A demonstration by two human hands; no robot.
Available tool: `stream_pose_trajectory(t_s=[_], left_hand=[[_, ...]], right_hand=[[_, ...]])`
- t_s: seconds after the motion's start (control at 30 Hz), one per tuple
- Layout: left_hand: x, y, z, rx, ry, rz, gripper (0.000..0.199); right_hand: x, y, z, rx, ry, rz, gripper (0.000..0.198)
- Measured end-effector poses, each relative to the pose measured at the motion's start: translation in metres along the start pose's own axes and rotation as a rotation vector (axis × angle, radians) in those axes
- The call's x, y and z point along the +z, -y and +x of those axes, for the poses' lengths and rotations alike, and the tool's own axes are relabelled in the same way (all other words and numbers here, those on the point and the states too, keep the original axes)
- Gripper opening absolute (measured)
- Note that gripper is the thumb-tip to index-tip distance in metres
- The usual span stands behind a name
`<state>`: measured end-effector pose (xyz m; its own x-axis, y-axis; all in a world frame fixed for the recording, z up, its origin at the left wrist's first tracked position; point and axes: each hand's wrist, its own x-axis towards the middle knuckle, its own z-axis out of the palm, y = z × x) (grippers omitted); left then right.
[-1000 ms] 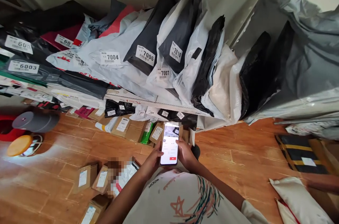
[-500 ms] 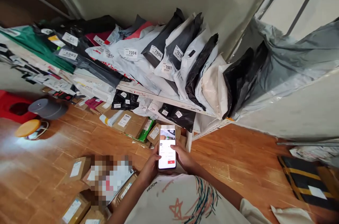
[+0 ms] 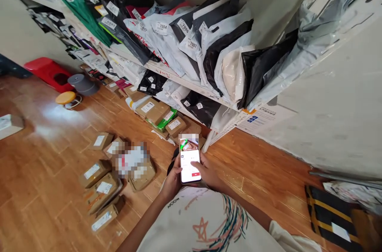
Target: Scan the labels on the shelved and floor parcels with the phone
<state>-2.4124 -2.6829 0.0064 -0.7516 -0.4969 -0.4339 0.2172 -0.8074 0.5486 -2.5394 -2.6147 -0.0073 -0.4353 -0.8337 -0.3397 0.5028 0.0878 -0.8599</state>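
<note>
Upright in front of my body is a smartphone [image 3: 190,164], its screen lit, with a small camera picture at the top and a red button low on the right. My left hand [image 3: 173,180] is closed around the phone's left edge. On the opposite edge my right hand [image 3: 209,172] grips it too, its thumb over the middle of the screen. Beyond the phone, small cardboard boxes [image 3: 176,126] and a green package [image 3: 167,120] lie on the floor under the shelf. Numbered mailing bags [image 3: 162,41] lean in a row on the shelf.
More labelled cardboard boxes [image 3: 103,190] lie on the wooden floor [image 3: 53,176] to my left. A yellow-topped stool [image 3: 68,98], a grey bucket-like stool [image 3: 82,84] and a red plastic item [image 3: 49,73] stand farther left. The white shelf edge [image 3: 191,81] runs across. A black yellow-striped parcel [image 3: 330,218] lies right.
My view has turned, so the shelf sits higher and more floor boxes show on the left. Both hands still hold the phone, and the right thumb has moved slightly lower and left on the screen.
</note>
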Motion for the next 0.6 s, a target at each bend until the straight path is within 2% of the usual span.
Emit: stream_pose_trajectory(t_s=[0.1,0.27,0.43,0.6], left_hand=[[0.001,0.014,-0.022,-0.027,-0.012,0.058,0.083],[0.000,0.030,-0.042,-0.058,-0.025,0.149,0.088],[-0.002,0.046,-0.045,-0.098,0.000,0.195,0.091],[0.000,0.050,-0.043,-0.069,0.020,0.182,0.097]], right_hand=[[-0.001,-0.009,-0.019,-0.014,-0.014,0.006,0.026],[-0.001,-0.011,-0.048,-0.053,-0.062,-0.007,0.030],[-0.007,-0.016,-0.064,-0.051,-0.121,-0.028,0.031],[-0.012,-0.015,-0.068,-0.063,-0.124,-0.040,0.033]])
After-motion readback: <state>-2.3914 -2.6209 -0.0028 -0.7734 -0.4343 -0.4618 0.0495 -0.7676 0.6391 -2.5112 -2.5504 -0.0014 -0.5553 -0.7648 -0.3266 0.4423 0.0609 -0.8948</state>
